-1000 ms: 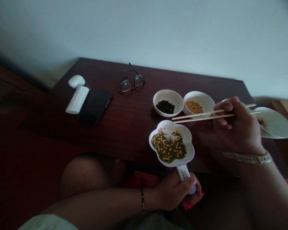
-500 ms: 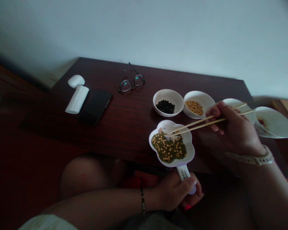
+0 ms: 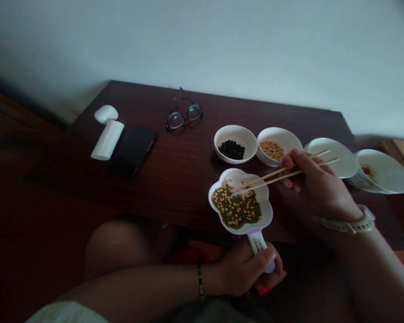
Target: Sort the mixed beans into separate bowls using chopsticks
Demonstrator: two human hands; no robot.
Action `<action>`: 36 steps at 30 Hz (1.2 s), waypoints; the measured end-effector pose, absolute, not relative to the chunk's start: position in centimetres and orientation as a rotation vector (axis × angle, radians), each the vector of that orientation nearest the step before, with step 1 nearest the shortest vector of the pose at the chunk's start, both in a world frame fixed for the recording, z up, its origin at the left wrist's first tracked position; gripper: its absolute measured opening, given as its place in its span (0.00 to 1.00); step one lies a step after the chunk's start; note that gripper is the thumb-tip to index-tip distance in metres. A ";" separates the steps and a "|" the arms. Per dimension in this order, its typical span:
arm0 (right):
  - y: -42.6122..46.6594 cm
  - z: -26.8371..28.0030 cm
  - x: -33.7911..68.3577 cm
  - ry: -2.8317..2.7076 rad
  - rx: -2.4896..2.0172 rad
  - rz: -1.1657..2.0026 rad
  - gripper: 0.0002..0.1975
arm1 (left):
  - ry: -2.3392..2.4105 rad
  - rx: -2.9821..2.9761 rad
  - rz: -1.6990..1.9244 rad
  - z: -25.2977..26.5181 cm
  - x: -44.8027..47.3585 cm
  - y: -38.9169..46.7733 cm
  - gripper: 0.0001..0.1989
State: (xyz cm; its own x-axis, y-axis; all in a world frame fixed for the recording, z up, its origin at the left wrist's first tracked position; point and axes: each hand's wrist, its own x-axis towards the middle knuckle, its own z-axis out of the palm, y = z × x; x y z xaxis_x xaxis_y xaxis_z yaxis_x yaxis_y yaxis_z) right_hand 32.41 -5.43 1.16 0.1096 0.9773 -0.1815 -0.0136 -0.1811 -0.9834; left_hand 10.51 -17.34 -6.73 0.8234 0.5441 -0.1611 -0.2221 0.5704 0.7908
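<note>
My left hand (image 3: 252, 269) is closed round the handle of a white flower-shaped scoop (image 3: 263, 193), held at the table's front edge. Green beans mixed with yellow soybeans (image 3: 237, 208) fill much of the scoop. In my right hand (image 3: 314, 184) is a pair of chopsticks (image 3: 272, 178), their tips down among the beans near the scoop's middle. Behind the scoop stands a white bowl with black beans (image 3: 231, 149). Beside it is a second bowl with soybeans (image 3: 271, 150), close to my right fingers.
Farther right are a white bowl (image 3: 336, 152) whose bottom I cannot see, and another bowl (image 3: 387, 172) with small reddish bits. Eyeglasses (image 3: 185, 117), a black phone (image 3: 134, 150) and a white cylinder-shaped device (image 3: 107, 140) lie on the dark wooden table (image 3: 175, 170). A wall rises behind.
My right hand has moved left and slightly down, and the chopsticks have shifted with it, showing more of the third bowl. The left hand and scoop stay nearly in place.
</note>
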 end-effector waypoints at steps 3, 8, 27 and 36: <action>-5.4 1.1 32.4 -1.044 -1.398 1.258 0.21 | 0.407 0.848 0.469 -6.6 10.5 -17.3 0.35; -5.4 1.3 31.9 -1.025 -1.368 1.272 0.22 | 0.422 0.856 0.462 -6.4 10.5 -17.3 0.34; -3.5 1.4 32.7 -0.642 -1.089 0.877 0.19 | 0.392 0.835 0.487 -6.9 10.2 -17.6 0.33; -5.4 3.0 33.1 -1.039 -1.276 0.881 0.20 | 0.398 0.840 0.488 -7.0 10.2 -17.5 0.34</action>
State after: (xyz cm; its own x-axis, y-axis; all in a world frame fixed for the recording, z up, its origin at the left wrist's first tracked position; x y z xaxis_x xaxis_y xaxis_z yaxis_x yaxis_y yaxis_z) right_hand 33.07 -5.44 3.04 0.3117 0.9431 0.1159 0.0398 0.1089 -0.9933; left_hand 10.23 -17.51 -6.99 0.8192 0.5557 -0.1415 -0.2515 0.5700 0.7822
